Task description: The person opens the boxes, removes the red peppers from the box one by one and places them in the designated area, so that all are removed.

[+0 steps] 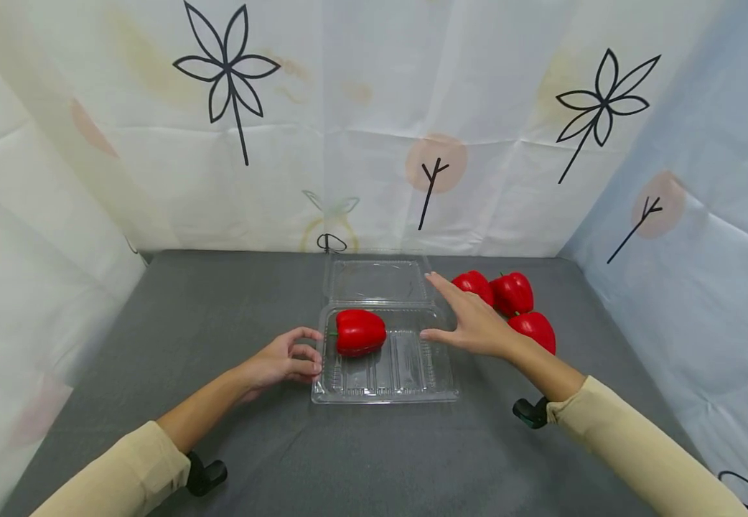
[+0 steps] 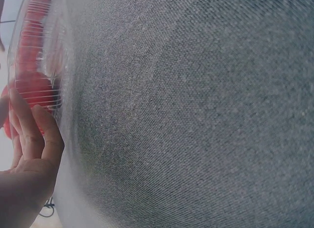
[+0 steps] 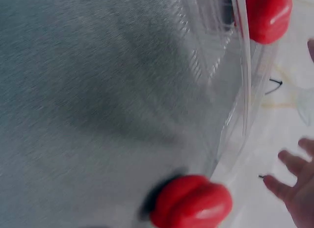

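A red bell pepper (image 1: 360, 333) lies on its side in the left part of a clear plastic clamshell container (image 1: 384, 396), its green stem pointing left. The container's lid (image 1: 377, 281) lies folded back behind the base. My left hand (image 1: 288, 357) touches the container's left edge with loosely bent fingers, which the left wrist view shows against the ridged side wall (image 2: 53, 56). Above the container's right side, my right hand (image 1: 473, 320) is spread and holds nothing, its thumb and fingers well apart. Several red bell peppers (image 1: 533, 329) lie together just beyond that hand.
A dark grey cloth (image 1: 238, 287) covers the table. White patterned curtains (image 1: 374, 143) hang at the back and on both sides. Each wrist carries a black strap mount (image 1: 206, 477).
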Demonstrator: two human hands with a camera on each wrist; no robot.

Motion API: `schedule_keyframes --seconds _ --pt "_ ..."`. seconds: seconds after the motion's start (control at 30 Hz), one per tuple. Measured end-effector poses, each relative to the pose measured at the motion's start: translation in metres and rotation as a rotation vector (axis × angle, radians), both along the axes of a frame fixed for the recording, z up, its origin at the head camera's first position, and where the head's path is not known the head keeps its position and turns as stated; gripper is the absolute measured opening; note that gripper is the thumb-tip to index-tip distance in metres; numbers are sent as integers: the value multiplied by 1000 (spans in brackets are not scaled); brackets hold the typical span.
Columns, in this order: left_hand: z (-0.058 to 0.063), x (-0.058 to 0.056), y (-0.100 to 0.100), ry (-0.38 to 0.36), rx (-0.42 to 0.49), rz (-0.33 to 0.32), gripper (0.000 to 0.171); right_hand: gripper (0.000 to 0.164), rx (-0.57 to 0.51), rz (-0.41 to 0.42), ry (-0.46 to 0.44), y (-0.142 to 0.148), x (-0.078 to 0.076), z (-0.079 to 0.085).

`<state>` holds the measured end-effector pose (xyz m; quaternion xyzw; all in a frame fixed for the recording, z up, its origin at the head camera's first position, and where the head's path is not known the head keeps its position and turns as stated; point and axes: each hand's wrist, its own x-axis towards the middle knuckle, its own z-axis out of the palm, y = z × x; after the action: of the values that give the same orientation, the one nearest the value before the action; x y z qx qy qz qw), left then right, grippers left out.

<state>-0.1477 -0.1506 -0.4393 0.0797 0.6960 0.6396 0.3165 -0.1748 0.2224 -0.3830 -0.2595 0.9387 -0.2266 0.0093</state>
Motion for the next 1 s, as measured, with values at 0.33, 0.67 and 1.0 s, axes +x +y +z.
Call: schedule_keyframes --seconds 0.33,0.67,1.0 --pt "-2 -1 0 4 5 3 56 105 17 210 -138 -39 -5 -4" --pt "1 0 -1 4 1 3 58 103 -23 264 -219 -67 -6 -7" --pt "0 0 0 -8 -5 9 56 107 -50 278 -278 -83 -11 -12"
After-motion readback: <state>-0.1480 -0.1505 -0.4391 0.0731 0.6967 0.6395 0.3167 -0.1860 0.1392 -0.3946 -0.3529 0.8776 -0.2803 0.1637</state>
